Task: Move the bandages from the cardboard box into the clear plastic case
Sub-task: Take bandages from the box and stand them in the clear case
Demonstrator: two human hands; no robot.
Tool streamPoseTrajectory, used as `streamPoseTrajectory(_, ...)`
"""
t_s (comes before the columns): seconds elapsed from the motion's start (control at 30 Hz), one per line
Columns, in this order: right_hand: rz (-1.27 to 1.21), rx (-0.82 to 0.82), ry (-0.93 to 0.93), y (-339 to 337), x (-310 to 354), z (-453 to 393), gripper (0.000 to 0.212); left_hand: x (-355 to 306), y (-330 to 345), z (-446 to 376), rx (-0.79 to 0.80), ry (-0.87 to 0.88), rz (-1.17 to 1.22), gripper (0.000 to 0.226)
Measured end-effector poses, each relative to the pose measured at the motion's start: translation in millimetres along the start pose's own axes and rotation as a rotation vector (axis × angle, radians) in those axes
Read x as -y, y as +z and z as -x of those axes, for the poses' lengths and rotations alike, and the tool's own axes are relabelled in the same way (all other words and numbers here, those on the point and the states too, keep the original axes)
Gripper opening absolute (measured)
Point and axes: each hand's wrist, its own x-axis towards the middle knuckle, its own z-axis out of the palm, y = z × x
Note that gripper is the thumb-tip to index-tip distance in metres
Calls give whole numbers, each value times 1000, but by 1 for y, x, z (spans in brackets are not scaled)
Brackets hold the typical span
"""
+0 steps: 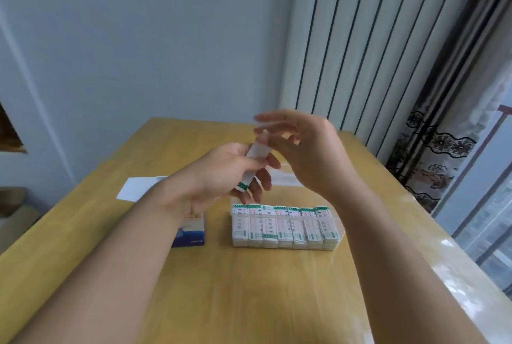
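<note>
My left hand (230,169) grips a small stack of white bandages (253,162) with a green end, held upright above the table. My right hand (302,147) hovers beside the stack's top with its fingers spread; their tips are blurred near the top of the bandages. Below both hands lies the clear plastic case (339,226), filled with several rows of green-and-white bandages (282,226). The blue and white cardboard box (194,234) lies on the table left of the case, partly hidden by my left forearm.
A white paper sheet (135,188) lies at the far left of the wooden table (249,288). The case's clear lid (285,177) lies open behind it. A white radiator and a patterned curtain stand beyond the table's far right edge.
</note>
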Motion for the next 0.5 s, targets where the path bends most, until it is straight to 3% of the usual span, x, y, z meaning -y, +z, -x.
streamPoseTrajectory(0.1, 34, -88, -39, 6, 7, 2, 24, 10, -27, 5, -283, 66, 18, 22)
streamPoseTrajectory(0.17, 56, -64, -25, 16, 15, 5, 19, 24, -54, 10, -496, 89, -11, 24)
streamPoseTrajectory(0.23, 99, 71, -21, 36, 24, 8, 16, 39, -77, 13, -618, 77, 19, 24)
streamPoseTrajectory(0.37, 258, 324, -31, 85, 36, -1, 19, 55, -88, 12, -715, 60, 173, 23)
streamPoseTrajectory(0.5, 475, 721, 21, 103, 53, -23, 23, 57, -88, 8, -744, 65, 170, 22)
